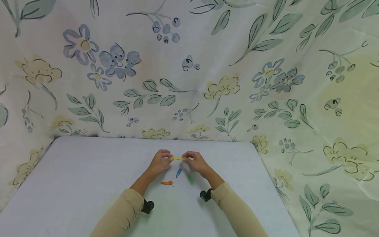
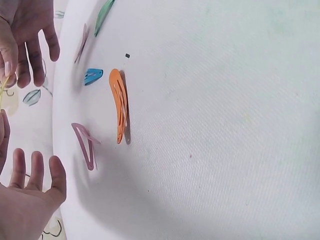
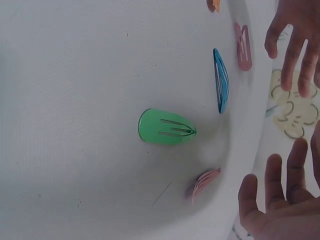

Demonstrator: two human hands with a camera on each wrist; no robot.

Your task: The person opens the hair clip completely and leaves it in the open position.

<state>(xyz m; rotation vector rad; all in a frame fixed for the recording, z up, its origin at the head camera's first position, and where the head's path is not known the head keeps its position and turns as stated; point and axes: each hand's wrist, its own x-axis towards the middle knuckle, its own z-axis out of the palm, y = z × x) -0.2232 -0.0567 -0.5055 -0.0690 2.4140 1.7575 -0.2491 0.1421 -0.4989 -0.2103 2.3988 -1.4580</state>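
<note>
Both hands meet at a yellow snap hair clip (image 1: pixel 177 158) near the far middle of the white table. My left hand (image 1: pixel 161 162) pinches one end between thumb and forefinger; my right hand (image 1: pixel 196 162) pinches the other end. In the left wrist view only a thin strip of the yellow clip shows at the frame edge. Nearer to me on the table lie a blue hair clip (image 1: pixel 179 172), a green hair clip (image 3: pixel 150 125) and an orange hair clip (image 1: pixel 166 183). Two pink hair clips (image 3: pixel 244 60) (image 2: pixel 90 155) lie close to the hands in the wrist views.
The white table (image 1: pixel 88 184) ends at a rounded far edge just beyond the hands. Floral cloth (image 1: pixel 183 89) hangs behind it and at the sides. A tiny dark speck (image 2: pixel 127 55) lies by the orange clip. Black wrist cameras (image 1: pixel 148 206) sit at both sleeves.
</note>
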